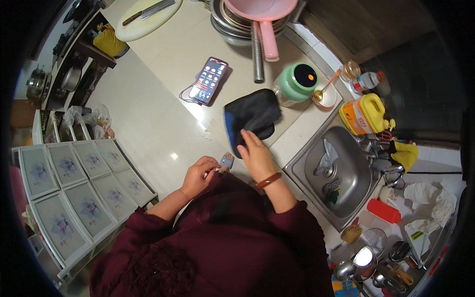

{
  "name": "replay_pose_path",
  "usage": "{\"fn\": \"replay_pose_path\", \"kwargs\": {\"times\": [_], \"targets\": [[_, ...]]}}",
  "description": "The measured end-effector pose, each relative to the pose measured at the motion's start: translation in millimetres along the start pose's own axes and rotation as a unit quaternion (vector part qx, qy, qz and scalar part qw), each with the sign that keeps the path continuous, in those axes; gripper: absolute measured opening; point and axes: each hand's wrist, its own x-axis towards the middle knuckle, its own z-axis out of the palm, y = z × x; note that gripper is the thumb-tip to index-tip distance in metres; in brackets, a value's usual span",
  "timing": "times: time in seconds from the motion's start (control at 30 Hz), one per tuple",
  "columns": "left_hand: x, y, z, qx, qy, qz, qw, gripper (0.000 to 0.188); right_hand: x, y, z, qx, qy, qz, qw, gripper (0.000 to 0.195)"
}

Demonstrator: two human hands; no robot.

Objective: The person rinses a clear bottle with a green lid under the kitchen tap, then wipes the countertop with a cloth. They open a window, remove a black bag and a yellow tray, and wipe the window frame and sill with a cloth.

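My right hand (pixel 255 153) reaches to the counter's edge, its fingertips at a black and blue cloth item (pixel 256 113), perhaps a folded cap or pouch; whether they grip it I cannot tell. My left hand (pixel 201 176) is held before my body, fingers bent towards the thumb, with nothing plainly in it. Beyond the cloth lies a lit smartphone (pixel 209 80) with a cord beside it. To the cloth's right stands a jar with a green lid (pixel 297 83), next to a small bowl (pixel 326 97) with a spoon.
A steel sink (pixel 343 167) with a scrubber lies on the right, a yellow detergent jug (pixel 363 114) behind it. Stacked metal bowls (pixel 232 35) hold a pink strainer (pixel 259 7) at the back. A cleaver (pixel 157 9) rests on a cutting board (pixel 128 31). Drawers (pixel 91 208) stand left.
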Motion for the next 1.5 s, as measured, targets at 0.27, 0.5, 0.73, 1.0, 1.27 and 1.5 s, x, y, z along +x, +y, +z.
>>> {"fn": "replay_pose_path", "kwargs": {"times": [0.27,0.5,0.73,1.0,1.27,1.5], "targets": [[-20.6,-56.9,-41.9,-0.007,0.069,-0.090,0.994,0.019,87.1,24.8,116.2,-0.280,0.019,0.023,0.959,0.065],[-42.1,-90.3,-57.6,-0.023,0.099,-0.168,0.981,0.020,158.1,47.5,106.3,-0.365,0.092,0.008,0.926,0.064],[-43.7,-94.3,-52.5,-0.023,0.079,-0.169,0.982,0.022,294.2,95.1,68.3,-0.316,0.237,0.122,0.910,0.061],[61.3,-27.1,-31.2,-0.034,0.007,0.036,0.999,0.025,182.9,74.2,85.8,-0.333,0.122,0.019,0.935,0.073],[214.0,49.6,64.2,-0.025,-0.009,0.148,0.989,0.105,8.7,73.7,66.9,-0.268,0.052,0.059,0.960,0.071],[285.7,96.4,110.8,0.033,0.138,0.235,0.962,0.124,-35.6,70.8,25.7,-0.337,0.081,0.191,0.918,0.071]]}}
